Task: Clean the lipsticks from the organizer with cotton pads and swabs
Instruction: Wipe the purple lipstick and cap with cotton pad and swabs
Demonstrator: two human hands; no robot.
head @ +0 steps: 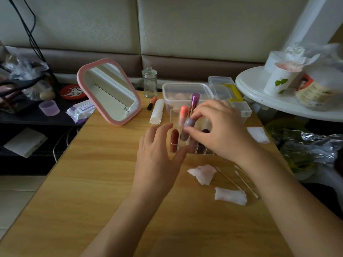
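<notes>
Right fingers (198, 113): thumb and forefinger clamped on the rounded cap of the mauve lipstick (189, 123) — other fingers curled above it.
Right hand (220, 131): over the organizer (197, 151).
Left fingers (163, 131): straight, slightly spread, holding nothing.
Left hand (157, 156): beside the organizer's left wall, thumb at its near left corner.
Mauve lipstick: standing in the organizer.
Organizer: clear grid, mid-table (89, 186), toward the far edge.
Other lipsticks: coral (183, 110), dark red (174, 139), metallic purple (195, 100) — upright in compartments.
Cotton pads: two stained (203, 173) (230, 196) nearer the front edge; one clean (258, 134) at the right edge.
Swabs (246, 184): beside the stained pads.
Far edge: pink mirror (109, 91), glass jar (150, 82).
</notes>
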